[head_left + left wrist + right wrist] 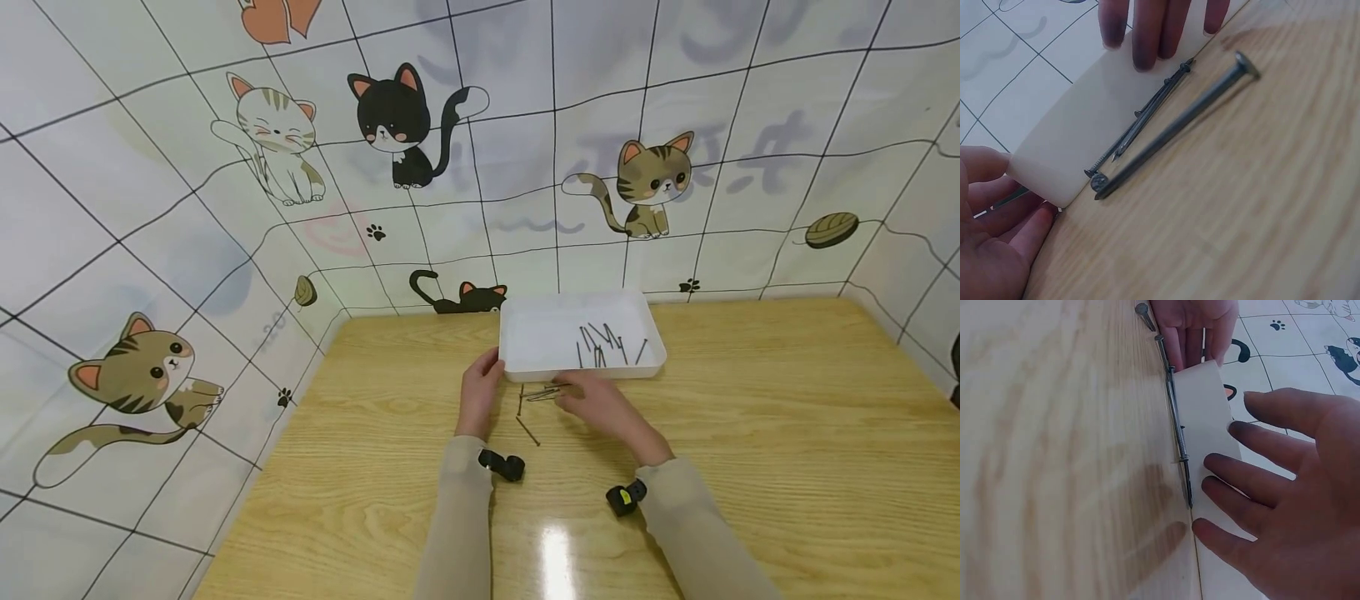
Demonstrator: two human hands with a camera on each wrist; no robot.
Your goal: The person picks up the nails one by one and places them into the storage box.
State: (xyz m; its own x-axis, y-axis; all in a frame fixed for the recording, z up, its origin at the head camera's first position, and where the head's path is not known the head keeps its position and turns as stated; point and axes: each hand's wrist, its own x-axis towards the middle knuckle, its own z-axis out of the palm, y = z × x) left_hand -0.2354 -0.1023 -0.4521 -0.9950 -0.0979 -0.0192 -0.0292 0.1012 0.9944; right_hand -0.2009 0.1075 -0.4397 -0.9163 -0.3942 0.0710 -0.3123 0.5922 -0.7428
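A white tray (536,333) stands at the back of the table, several nails (588,337) lying loose in its right half. My left hand (480,396) holds its near left corner, thumb at the front wall and fingers around the side. In the left wrist view, a dark thin strip shows between those fingers. Along the tray's front wall, several nails (1147,119) lie on the wood, with one long nail (1175,128) closer to me. My right hand (1297,475) hovers by the front wall, fingers spread and nothing between them, fingertips close to the nail row.
The wooden table (750,433) runs back to a tiled-pattern wall covering (517,167) printed with cartoon cats. A side wall stands at left and another at right. Small black cameras sit on both wrists over beige sleeves (461,517).
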